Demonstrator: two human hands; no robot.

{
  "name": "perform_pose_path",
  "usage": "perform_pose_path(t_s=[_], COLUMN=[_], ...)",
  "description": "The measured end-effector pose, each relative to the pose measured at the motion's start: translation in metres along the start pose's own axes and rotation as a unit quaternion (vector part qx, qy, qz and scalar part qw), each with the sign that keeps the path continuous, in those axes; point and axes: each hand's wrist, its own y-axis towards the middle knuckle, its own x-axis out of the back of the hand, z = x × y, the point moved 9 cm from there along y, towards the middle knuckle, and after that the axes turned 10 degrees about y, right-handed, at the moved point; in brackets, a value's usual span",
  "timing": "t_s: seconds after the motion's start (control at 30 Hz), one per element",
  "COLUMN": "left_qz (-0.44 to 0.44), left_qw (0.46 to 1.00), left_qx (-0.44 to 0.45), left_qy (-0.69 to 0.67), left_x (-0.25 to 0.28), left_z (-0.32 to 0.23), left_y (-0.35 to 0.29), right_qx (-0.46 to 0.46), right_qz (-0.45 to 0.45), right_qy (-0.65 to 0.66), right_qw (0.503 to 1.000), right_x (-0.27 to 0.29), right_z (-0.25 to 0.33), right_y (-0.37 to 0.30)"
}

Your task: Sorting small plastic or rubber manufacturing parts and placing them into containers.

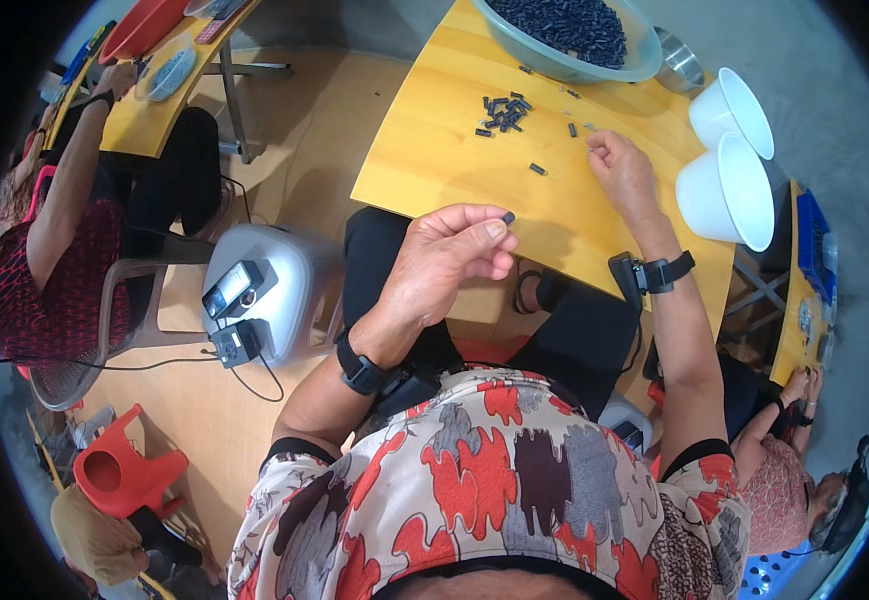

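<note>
While its thumb and fingertips pinch one dark piece (509,218), the left grip (443,262) sits over the near edge of the desk (425,150), with no gap showing at the pinch. That piece pokes out past the thumb, mostly covered, so its long axis is hard to read. Farther out and to the right, the right grip (623,178) has its fingers curled close together above the wood; whether they hold anything, I cannot tell.

Between the two grips lies a loose piece (539,169), about as near to one as to the other, its long axis slanting from far left to near right. A second piece (573,129) lies just left of the right fingertips, plainly nearer that grip. Straight beyond the left grip's pinch is the pile (503,113), its pieces pointing every way. Farther still stands the basin (647,62), full of dark pieces; right of the right grip are two white tubs (693,195).
</note>
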Motion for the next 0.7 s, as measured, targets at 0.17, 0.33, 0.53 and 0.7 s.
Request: perform_pose_path(t_s=[0.17,0.33,0.53,0.7], left_qz=[-0.001,0.012,0.015,0.017], left_qw=[1.000,1.000,1.000,1.000], left_qx=[-0.004,-0.008,-0.014,-0.013], left_qy=[0.007,-0.002,-0.002,-0.001], left_x=[-0.001,-0.005,-0.010,-0.011], left_z=[-0.002,-0.001,-0.005,-0.005], left_y=[-0.003,-0.003,-0.006,-0.012], right_qx=[0.000,0.039,-0.009,-0.103], right_qz=[-0.025,-0.019,-0.004,-0.016], right_qy=[0.083,-0.004,0.034,0.358], right_qw=[0.996,0.999,0.999,0.928], right_x=[0.004,0.009,0.008,0.003], right_z=[-0.007,0.001,0.005,0.041], right_y=[-0.015,-0.017,-0.022,-0.049])
